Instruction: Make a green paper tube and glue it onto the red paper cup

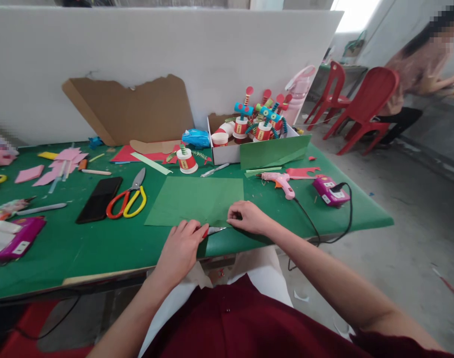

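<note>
1 green sheet (200, 199) extends forward from the left grip (182, 243) and right grip (249, 217).

Left hand (184, 241) and right hand (246, 217) touch a green sheet (197, 199).

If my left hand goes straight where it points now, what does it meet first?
Your left hand would meet the flat green sheet, whose near edge its fingers perhaps touch; depth is unclear.

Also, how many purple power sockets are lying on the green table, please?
2. The right socket is beside the pink glue gun. The left socket is at the far left, partly cut off by the picture edge.
</note>
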Available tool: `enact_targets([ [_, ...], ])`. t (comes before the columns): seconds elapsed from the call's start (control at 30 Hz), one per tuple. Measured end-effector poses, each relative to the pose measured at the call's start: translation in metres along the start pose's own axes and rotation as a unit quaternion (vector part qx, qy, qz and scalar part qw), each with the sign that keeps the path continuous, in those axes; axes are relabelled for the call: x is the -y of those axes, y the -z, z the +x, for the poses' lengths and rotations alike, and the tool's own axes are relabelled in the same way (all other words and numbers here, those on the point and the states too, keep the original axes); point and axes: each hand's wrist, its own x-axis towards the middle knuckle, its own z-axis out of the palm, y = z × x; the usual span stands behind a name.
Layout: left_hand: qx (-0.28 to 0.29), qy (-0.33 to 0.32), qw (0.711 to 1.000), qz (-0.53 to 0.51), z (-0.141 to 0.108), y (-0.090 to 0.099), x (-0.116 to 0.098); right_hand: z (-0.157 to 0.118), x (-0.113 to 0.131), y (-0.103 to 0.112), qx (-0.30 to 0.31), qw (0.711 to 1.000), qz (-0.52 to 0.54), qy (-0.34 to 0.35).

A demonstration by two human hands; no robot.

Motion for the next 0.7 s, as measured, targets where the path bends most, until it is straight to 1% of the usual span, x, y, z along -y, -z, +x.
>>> enact_targets([
  [0.07, -0.003, 0.001, 1.0, 0.003, 0.0, 0.0, 0.0, -0.001, -0.005, 0.004, 0.012, 0.998, 0.003, 0.059],
  [0.13, -0.005, 0.0, 1.0, 0.006, 0.0, 0.0, 0.0, -0.003, -0.009, 0.007, 0.041, 0.992, -0.013, 0.115],
  [0.2, -0.004, -0.004, 1.0, 0.008, 0.0, 0.0, 0.0, -0.004, -0.012, 0.009, 0.08, 0.986, -0.047, 0.137],
  [0.27, 0.001, -0.002, 1.0, 0.012, 0.0, 0.0, -0.001, -0.006, -0.013, 0.01, 0.11, 0.982, -0.079, 0.135],
  [0.33, 0.004, 0.002, 1.0, 0.018, -0.001, 0.0, -0.002, -0.006, -0.014, 0.011, 0.124, 0.979, -0.095, 0.128],
  [0.53, 0.005, -0.007, 1.0, 0.017, 0.0, 0.002, 0.001, -0.001, -0.022, 0.019, 0.13, 0.976, -0.113, 0.133],
  [0.6, 0.004, -0.01, 1.0, 0.02, 0.0, 0.003, 0.005, -0.002, -0.019, 0.013, 0.132, 0.973, -0.143, 0.123],
  [0.7, -0.002, -0.003, 1.0, 0.023, -0.002, 0.003, 0.014, -0.007, -0.003, -0.004, 0.102, 0.974, -0.189, 0.071],
])
